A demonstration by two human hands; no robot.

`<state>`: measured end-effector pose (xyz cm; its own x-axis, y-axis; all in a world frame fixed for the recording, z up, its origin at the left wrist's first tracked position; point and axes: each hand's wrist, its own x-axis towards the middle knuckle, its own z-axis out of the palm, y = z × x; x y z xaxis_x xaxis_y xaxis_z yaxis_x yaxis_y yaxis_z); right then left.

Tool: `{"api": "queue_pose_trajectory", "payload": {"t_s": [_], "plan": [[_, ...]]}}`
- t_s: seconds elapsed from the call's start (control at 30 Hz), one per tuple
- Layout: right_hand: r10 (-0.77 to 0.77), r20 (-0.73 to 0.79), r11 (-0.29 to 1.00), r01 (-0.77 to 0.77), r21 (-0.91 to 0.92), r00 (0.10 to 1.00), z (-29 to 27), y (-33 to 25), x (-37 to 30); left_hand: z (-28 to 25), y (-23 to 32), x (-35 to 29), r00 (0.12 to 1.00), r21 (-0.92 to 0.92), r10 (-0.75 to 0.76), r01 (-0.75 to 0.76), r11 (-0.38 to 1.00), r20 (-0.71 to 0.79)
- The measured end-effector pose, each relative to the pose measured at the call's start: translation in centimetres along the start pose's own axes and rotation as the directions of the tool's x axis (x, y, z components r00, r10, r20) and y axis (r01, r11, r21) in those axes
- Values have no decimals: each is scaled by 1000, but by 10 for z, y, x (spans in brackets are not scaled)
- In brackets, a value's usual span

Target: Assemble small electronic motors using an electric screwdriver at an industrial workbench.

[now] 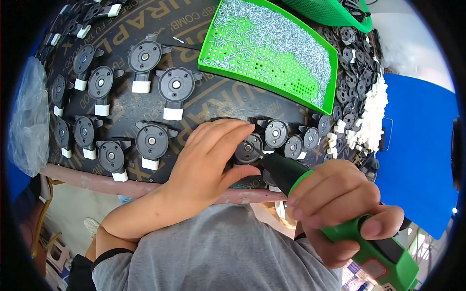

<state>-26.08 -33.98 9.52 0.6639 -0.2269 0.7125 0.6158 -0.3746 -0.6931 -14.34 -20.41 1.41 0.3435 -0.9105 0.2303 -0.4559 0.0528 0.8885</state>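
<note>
My right hand [340, 208] is wrapped round a green and black electric screwdriver [284, 170]. The tool's thin bit reaches a round dark-grey plastic part [246, 151] near the table's front edge. My left hand [206, 153] grips that part from its left side, index finger at the far edge and thumb at the near one. The hand hides some of the part's outline. Just to the right lie similar round parts [276, 133], and one more shows partly beneath the screwdriver's nose.
Several round grey parts with white end pieces [173, 114] spread across the left of the black table [204, 104]. Behind stands a green perforated tray [272, 80] of small screws. Loose black discs [347, 92] and white pieces [376, 116] lie at right; a green basket [325, 12] sits behind.
</note>
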Motion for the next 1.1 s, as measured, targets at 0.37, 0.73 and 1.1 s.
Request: {"api": "queue_pose_trajectory", "payload": {"t_s": [0.37, 0.73, 1.1], "plan": [[-32, 55, 999, 31, 26, 998, -3, 7, -2, -2, -3, -3, 998, 42, -36, 38, 998, -48], [13, 179, 996, -28, 80, 984, -9, -2, 3, 0, -3, -2, 1000, 71, -22, 23, 997, -4], [83, 77, 996, -85, 33, 994, 1, 7, -2, 0, -8, -7, 999, 89, -31, 32, 996, -21]]}}
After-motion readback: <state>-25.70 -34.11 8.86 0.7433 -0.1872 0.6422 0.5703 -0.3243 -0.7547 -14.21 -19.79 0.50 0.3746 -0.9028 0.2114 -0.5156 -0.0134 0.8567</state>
